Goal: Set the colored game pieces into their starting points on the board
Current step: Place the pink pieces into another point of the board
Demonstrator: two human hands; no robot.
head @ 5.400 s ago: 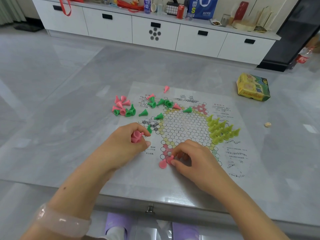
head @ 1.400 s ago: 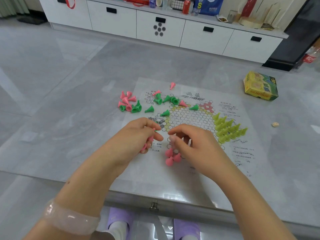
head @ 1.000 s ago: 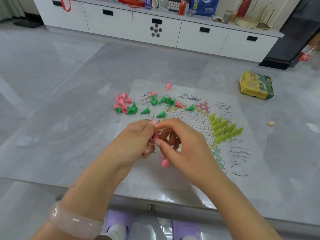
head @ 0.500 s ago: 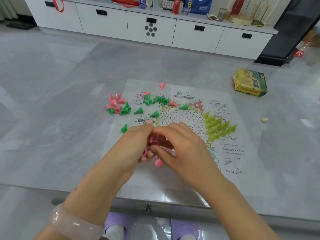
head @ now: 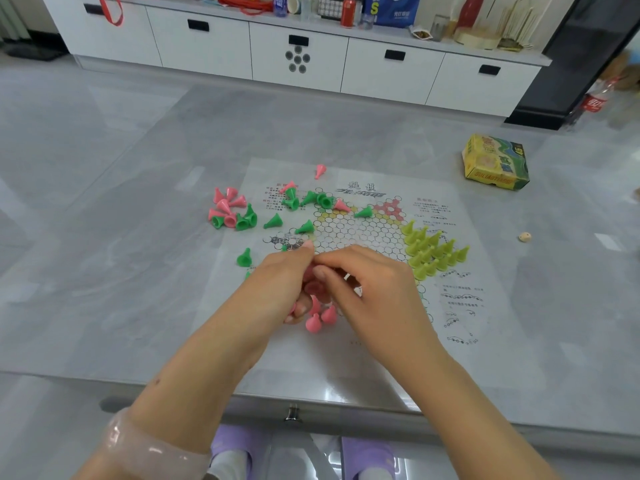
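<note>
Both hands have drawn together since the earlier view, when the right one worked alone at the near point of the board and the left waited off to the side with its pieces. Now the left hand (head: 277,289) has its fingers curled round a small clutch of pink cone-shaped plastic pieces (head: 313,288), and the right hand (head: 367,292) reaches into that clutch with thumb and forefinger closing on one piece; whether it has a firm pinch yet is hidden by the fingers.

Just below the meeting fingertips three pink cones (head: 320,315) stand on the printed paper game board (head: 360,233), at its near point. Beyond the grip and to its left, loose pink and green cones (head: 232,212) lie tumbled partly off the sheet, with more green cones (head: 313,199) scattered across the board's far edge. To the right of the grip the yellow-green cones (head: 434,252) stand filled into their triangle. Well off to the far right sit a yellow and green cardboard box (head: 496,161) and a small pale die (head: 525,237).

The step in hand looks to be drawing one pink piece out and standing it beside the three. It would go best pinched near the tip, base down, lowered straight onto the next free circle so the neighbours are not toppled, while the left hand holds level so nothing spills.
</note>
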